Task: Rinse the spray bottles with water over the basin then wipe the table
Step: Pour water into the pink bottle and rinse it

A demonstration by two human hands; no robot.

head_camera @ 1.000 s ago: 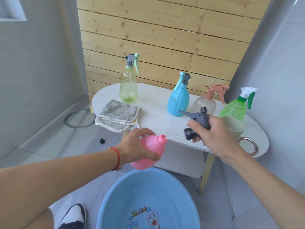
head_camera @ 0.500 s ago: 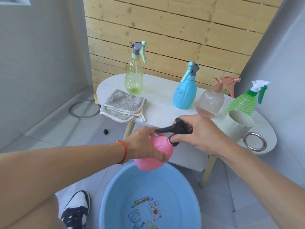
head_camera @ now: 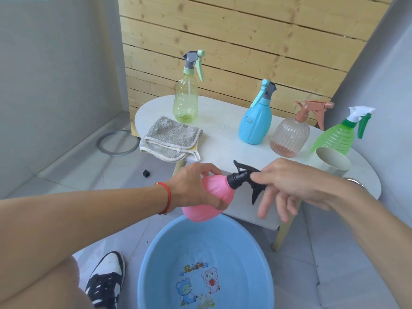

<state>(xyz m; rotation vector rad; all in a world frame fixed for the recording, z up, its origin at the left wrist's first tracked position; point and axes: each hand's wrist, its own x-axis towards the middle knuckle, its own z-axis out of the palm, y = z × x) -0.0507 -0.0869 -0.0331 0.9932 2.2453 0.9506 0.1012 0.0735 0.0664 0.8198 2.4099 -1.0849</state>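
So the left hand [head_camera: 196,186] is wrapped around the belly of the pink spray bottle [head_camera: 211,197], fingers curled round it, holding it tipped on its side just above the near rim of the blue basin [head_camera: 156,264]. The right hand [head_camera: 287,186] is at the black trigger head [head_camera: 245,177], which sits on the bottle's neck; the thumb and a fingertip touch it near the collar while the other fingers hang loose and spread, so it's a light contact at best, not a real grab. Whether that cap is threaded all the way down I honestly can't tell. That's the main worry imo: if it's only half seated or cross-threaded, any water left in the bottle dribbles out of the neck, and since the neck points toward the white table [head_camera: 223,134] rather than down into the basin, drips would land on the floor or the table's lower shelf. A wet plastic bottle could also slip in that one-handed hold. Behind, the yellow-green bottle [head_camera: 186,101], blue bottle [head_camera: 255,121], clear ribbed bottle [head_camera: 289,137] and green bottle [head_camera: 334,137] stand upright close to the beige cup [head_camera: 332,162], so a careless swing to set the pink one down could topple one. The grey cloth [head_camera: 169,139] lies folded at the table's left end, hanging over the edge a bit, ready for wiping.
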